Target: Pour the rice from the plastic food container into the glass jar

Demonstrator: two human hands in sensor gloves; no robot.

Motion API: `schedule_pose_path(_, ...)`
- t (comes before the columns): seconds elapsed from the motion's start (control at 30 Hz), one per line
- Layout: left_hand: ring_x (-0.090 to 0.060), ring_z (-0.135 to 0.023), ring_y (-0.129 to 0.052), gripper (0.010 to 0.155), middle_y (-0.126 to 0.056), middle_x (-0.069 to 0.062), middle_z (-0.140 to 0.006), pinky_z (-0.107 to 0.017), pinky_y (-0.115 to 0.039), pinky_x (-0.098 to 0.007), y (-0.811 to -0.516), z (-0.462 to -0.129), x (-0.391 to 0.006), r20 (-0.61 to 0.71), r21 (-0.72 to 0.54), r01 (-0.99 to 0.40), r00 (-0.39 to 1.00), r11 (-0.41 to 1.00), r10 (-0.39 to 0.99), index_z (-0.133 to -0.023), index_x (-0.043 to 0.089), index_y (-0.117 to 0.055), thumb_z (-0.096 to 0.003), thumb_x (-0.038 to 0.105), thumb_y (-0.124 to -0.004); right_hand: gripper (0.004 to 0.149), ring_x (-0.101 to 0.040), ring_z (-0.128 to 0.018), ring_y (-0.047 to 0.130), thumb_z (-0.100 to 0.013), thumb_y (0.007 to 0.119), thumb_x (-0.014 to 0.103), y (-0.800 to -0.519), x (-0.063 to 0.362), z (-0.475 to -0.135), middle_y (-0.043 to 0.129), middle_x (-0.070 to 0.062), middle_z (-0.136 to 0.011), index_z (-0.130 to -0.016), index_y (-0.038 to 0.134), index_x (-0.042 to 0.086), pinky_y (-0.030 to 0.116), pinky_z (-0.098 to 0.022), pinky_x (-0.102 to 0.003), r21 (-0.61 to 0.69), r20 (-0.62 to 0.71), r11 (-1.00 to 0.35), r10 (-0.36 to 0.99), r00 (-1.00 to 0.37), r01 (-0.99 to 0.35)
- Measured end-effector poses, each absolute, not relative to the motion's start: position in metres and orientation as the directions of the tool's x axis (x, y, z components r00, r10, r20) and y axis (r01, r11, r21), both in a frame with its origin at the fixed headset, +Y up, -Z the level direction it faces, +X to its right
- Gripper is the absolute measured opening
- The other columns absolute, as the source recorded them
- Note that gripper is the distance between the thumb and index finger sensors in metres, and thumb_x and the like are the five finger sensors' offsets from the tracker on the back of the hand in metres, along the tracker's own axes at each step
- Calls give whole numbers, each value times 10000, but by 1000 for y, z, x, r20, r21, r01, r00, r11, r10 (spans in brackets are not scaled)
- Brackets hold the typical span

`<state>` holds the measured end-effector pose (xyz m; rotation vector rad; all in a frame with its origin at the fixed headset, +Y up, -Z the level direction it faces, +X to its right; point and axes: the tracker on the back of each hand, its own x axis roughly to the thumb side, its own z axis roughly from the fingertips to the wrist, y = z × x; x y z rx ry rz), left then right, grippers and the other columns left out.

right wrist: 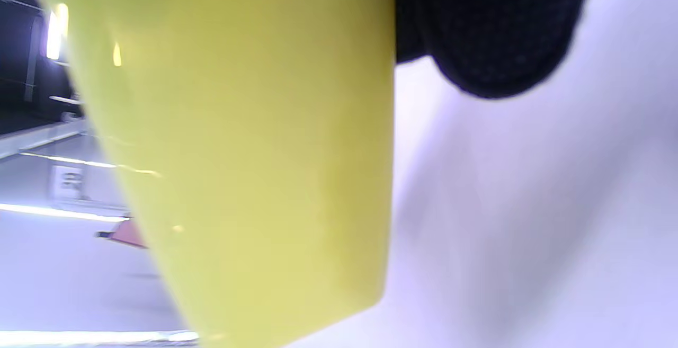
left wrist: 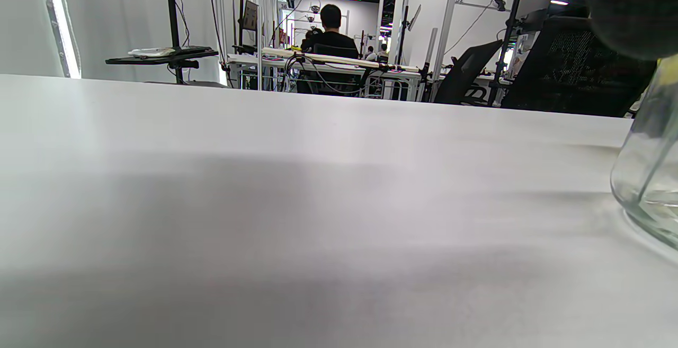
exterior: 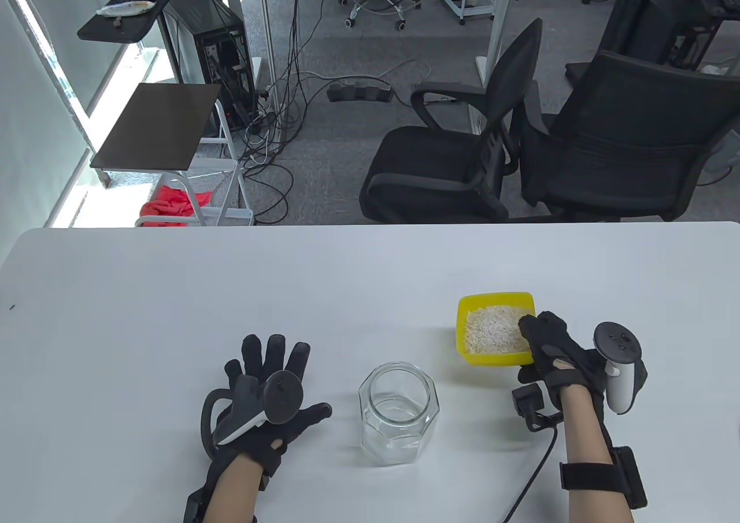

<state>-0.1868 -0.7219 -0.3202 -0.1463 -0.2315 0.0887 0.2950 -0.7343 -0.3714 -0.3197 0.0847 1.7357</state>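
A yellow plastic container (exterior: 495, 329) with white rice (exterior: 495, 329) in it stands on the white table (exterior: 231, 292) at the right. My right hand (exterior: 546, 344) grips its near right rim, thumb over the edge; the yellow wall fills the right wrist view (right wrist: 238, 152), with a gloved finger (right wrist: 492, 30) beside it. An empty clear glass jar (exterior: 398, 413), open-topped, stands upright at the front middle; it also shows at the right edge of the left wrist view (left wrist: 649, 173). My left hand (exterior: 272, 384) lies flat on the table left of the jar, fingers spread, holding nothing.
Two black office chairs (exterior: 462, 159) stand just past the table's far edge. A small side table (exterior: 156, 127) and a rack with red cloth (exterior: 173, 202) are on the floor at the back left.
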Motion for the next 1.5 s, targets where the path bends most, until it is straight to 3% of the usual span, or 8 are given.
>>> schedule_pose_path(0.23, -582, -1077, -52, 1029, -78, -135, -1207, -719, -276, -765, -728, -320, -184, 224, -177, -51, 970, 983, 91, -1208, 325, -147, -469, 855, -629, 844, -298, -492, 808, -458, 778, 626, -718, 264, -359, 640, -164, -810, -1025, 471, 80, 851, -258, -425, -47, -112, -46, 993, -40, -998)
schedule_pose_path(0.57, -580, -1072, -41, 1021, -74, -137, -1204, -719, -270, -762, -731, -319, -183, 222, -199, -63, 969, 978, 107, -1207, 322, -149, -475, 848, -627, 840, -292, -525, 809, -445, 810, 636, -680, 232, -345, 638, -137, -823, -1005, 498, 94, 852, -295, -435, -23, 80, -42, 996, -44, -999)
schedule_pose_path(1.1, -565, -1071, -1, 1030, -36, -119, -1202, -726, -249, -761, -731, -318, -172, 342, -238, -116, 919, 964, 194, -1202, 339, -130, -463, 845, -640, 845, -294, -555, 804, -415, 856, 629, -661, 208, -332, 646, -118, -828, -997, 522, 115, 838, -340, -464, -55, 227, -152, 960, -161, -987)
schedule_pose_path(1.5, -557, -1067, 10, 1015, -26, -120, -1196, -724, -241, -755, -732, -317, -169, 344, -243, -90, 923, 966, 172, -1200, 338, -123, -474, 835, -630, 847, -311, -580, 779, -401, 881, 606, -657, 196, -327, 632, -120, -838, -995, 524, 120, 804, -375, -491, -61, 302, -178, 934, -188, -982)
